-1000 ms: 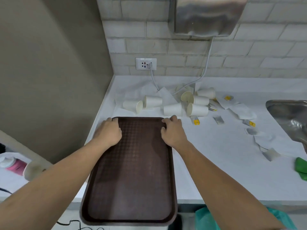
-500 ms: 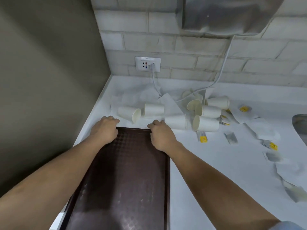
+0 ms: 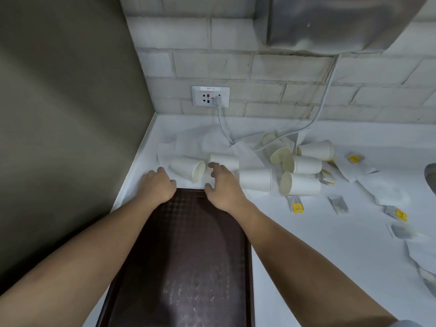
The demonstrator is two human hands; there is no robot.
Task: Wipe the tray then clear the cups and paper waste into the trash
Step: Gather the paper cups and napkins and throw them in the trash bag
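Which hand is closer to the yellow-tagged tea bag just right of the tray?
Right. The right hand is at the tray's far right corner, the tea bag lying to its right. The left hand is at the far left corner, farther off.

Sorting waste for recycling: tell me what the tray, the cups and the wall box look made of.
Tray: probably hard plastic, dark brown, embossed diamond texture with a dull sheen. Cups: likely paper, matte white outside, cream inside, thin rolled rims. Wall box: brushed metal, perhaps stainless steel, showing soft smeared reflections.
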